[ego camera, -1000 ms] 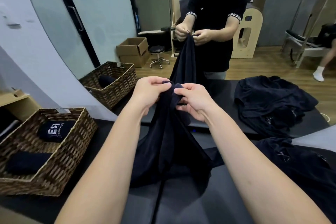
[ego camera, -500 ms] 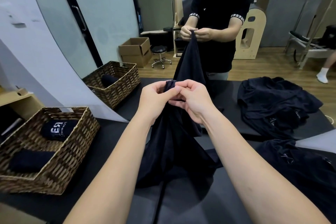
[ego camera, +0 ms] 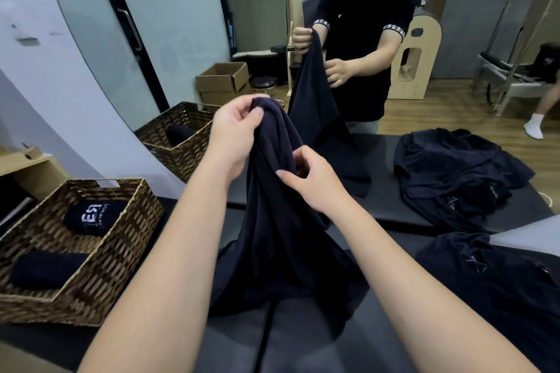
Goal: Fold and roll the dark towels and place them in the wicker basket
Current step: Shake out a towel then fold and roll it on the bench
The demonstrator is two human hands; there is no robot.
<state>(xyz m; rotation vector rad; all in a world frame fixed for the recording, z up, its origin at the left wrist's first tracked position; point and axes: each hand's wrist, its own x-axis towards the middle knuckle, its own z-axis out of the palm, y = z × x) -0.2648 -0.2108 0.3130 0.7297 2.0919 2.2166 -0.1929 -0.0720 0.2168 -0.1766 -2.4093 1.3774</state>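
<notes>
The dark towel was hanging bunched up over the black worktop, plain navy with nothing printed where it showed. Your left hand had a pinching grip on its top edge, and your right hand pinched a fold lower down. The wicker basket on your left held two rolled towels; the far one had white lettering, upside down, so I couldn't read it. More dark towels sat piled on your right.
</notes>
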